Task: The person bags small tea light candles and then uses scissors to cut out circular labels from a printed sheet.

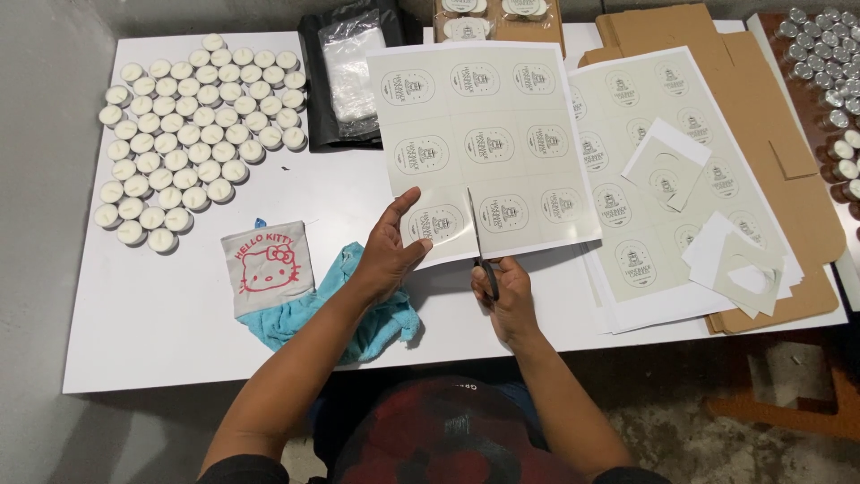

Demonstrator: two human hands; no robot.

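While the left hand (pixel 391 254) pinches the lower left corner of the printed label sheet (pixel 484 148) held above the white worktop (pixel 161 305), the right hand (pixel 509 300) grips scissors (pixel 477 242) cutting upward between two labels, so the next snip calls for a straight line along that gap

The handles of the black scissors (pixel 485 269) are buried inside the right hand (pixel 507 291). The round printed designs on the pale label sheet (pixel 484 134) are too small to make out. The silver metal cups (pixel 829 54) run past the right edge, and the brown cardboard tray of white candles (pixel 498 20) is cut off at the top.
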